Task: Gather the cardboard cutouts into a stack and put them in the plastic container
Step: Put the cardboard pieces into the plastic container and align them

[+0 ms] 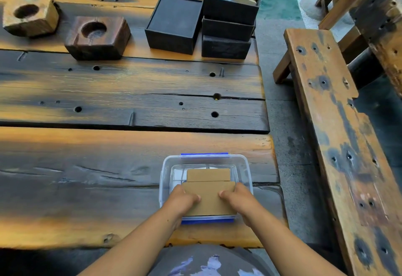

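A clear plastic container with blue clips stands near the front edge of the wooden table. A stack of brown cardboard cutouts is held over its near half, tilted, with the far edge dipping inside. Beyond it, a smaller brown cardboard piece lies in the container. My left hand grips the stack's left side, thumb on top. My right hand grips its right side the same way.
Two wooden blocks with round hollows sit at the back left. Black boxes stand at the back, one stack topped by a box of papers. A wooden bench runs along the right, across a gap of floor.
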### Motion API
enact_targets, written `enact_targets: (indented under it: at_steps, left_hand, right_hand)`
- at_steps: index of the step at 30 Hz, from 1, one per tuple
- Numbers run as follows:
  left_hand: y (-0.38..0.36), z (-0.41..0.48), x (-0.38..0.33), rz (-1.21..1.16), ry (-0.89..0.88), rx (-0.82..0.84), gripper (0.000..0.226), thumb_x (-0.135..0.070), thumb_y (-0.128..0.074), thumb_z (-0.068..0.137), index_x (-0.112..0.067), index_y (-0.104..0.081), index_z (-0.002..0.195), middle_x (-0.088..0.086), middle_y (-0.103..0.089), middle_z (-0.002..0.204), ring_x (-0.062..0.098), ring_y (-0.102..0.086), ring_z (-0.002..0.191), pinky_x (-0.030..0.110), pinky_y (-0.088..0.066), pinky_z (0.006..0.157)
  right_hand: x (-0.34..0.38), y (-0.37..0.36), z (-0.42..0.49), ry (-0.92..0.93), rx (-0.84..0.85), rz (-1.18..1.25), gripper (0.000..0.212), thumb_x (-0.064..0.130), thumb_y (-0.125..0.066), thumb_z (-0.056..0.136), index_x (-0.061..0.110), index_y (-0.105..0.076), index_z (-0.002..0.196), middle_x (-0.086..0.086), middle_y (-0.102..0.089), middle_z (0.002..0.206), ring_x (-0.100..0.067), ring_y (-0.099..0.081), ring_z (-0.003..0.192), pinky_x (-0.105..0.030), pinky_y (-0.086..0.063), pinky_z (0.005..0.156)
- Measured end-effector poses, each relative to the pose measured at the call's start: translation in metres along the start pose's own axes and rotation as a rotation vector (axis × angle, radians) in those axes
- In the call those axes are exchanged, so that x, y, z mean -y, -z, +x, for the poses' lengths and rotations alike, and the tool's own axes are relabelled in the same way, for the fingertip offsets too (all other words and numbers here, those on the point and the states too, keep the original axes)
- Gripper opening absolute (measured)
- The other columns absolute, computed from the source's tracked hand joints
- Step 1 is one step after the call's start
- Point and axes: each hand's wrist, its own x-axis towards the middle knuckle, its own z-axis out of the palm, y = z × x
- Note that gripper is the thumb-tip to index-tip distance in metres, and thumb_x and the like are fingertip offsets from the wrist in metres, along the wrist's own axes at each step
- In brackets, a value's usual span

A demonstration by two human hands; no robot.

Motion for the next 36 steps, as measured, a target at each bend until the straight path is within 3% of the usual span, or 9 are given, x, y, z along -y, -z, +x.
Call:
enact_targets:
  at_steps: [10,17,20,22,25,27,32,34,36]
  left_hand:
    - [-0.001,-0.001,0.001,-0.18,0.041,0.084,0.039,-0.003,-0.072,0.081,-0.008,-0.055,0.115,0.015,-0.07,0.111,0.033,-0.067,0.103,0.051,-0.054,0.096]
    - [-0.002,0.0,0.001,-0.227,0.055,0.125,0.039,0.0,-0.07,0.083,-0.007,-0.055,0.117,0.016,-0.07,0.112,0.033,-0.066,0.104,0.051,-0.052,0.098]
    - [0.0,0.001,0.001,-0.145,0.037,0.1,0.039,-0.001,-0.069,0.084,-0.011,-0.051,0.118,0.014,-0.067,0.114,0.03,-0.065,0.103,0.049,-0.055,0.092]
    - [0.003,0.002,-0.004,-0.068,0.001,0.105,0.045,-0.003,-0.071,0.083,-0.015,-0.046,0.119,0.012,-0.066,0.114,0.026,-0.065,0.097,0.04,-0.059,0.075]
    - [0.013,0.005,-0.015,0.056,-0.056,0.115,0.056,-0.011,-0.08,0.077,-0.024,-0.042,0.117,0.008,-0.065,0.114,0.023,-0.066,0.096,0.034,-0.057,0.078]
    - [0.02,0.007,-0.027,0.182,-0.093,0.15,0.056,-0.018,-0.082,0.075,-0.026,-0.047,0.118,0.001,-0.066,0.11,0.014,-0.066,0.091,0.026,-0.054,0.072]
    - [0.027,0.015,-0.053,0.568,-0.069,0.217,0.04,-0.032,-0.079,0.079,-0.03,-0.051,0.106,-0.019,-0.053,0.083,-0.003,-0.05,0.068,0.013,-0.039,0.041]
    - [0.026,0.019,-0.056,0.656,-0.041,0.228,0.047,-0.033,-0.08,0.077,-0.027,-0.052,0.114,-0.017,-0.052,0.085,0.0,-0.049,0.069,0.016,-0.038,0.046]
    - [0.026,0.021,-0.057,0.746,-0.017,0.253,0.065,-0.038,-0.083,0.073,-0.021,-0.052,0.128,-0.008,-0.059,0.106,0.008,-0.056,0.083,0.021,-0.044,0.064]
  right_hand:
    - [0.002,0.008,-0.001,-0.014,0.018,0.054,0.058,0.044,-0.071,0.075,0.015,-0.054,0.122,-0.007,-0.064,0.119,-0.025,-0.064,0.105,-0.045,-0.051,0.098]
    - [-0.001,0.011,0.003,-0.075,0.024,0.091,0.042,0.032,-0.068,0.084,0.016,-0.052,0.12,-0.003,-0.063,0.112,-0.021,-0.061,0.099,-0.043,-0.05,0.098]
    - [0.004,0.01,0.003,-0.068,0.05,0.011,0.049,0.033,-0.067,0.084,0.015,-0.049,0.126,-0.007,-0.062,0.122,-0.024,-0.061,0.106,-0.045,-0.049,0.1]
    - [0.011,0.011,0.005,-0.051,0.065,-0.024,0.059,0.036,-0.068,0.082,0.015,-0.042,0.131,-0.006,-0.059,0.125,-0.024,-0.06,0.108,-0.043,-0.05,0.098]
    - [0.024,0.015,0.003,0.019,0.009,-0.02,0.073,0.039,-0.069,0.081,0.021,-0.031,0.141,-0.001,-0.055,0.119,-0.016,-0.058,0.093,-0.031,-0.049,0.074]
    - [0.029,0.019,0.002,0.102,-0.042,-0.113,0.075,0.045,-0.068,0.079,0.029,-0.031,0.142,0.002,-0.052,0.122,-0.015,-0.054,0.093,-0.029,-0.042,0.069]
    - [0.044,0.021,0.006,0.214,-0.051,-0.403,0.035,0.053,-0.061,0.082,0.022,-0.059,0.097,0.001,-0.066,0.102,-0.013,-0.061,0.084,-0.032,-0.051,0.073]
    - [0.044,0.021,0.007,0.157,0.009,-0.479,0.041,0.052,-0.063,0.082,0.017,-0.062,0.104,-0.003,-0.066,0.108,-0.019,-0.063,0.094,-0.033,-0.053,0.081]
    - [0.041,0.022,0.007,0.069,0.096,-0.55,0.057,0.05,-0.07,0.078,0.014,-0.057,0.121,-0.005,-0.063,0.121,-0.023,-0.063,0.104,-0.035,-0.054,0.088]
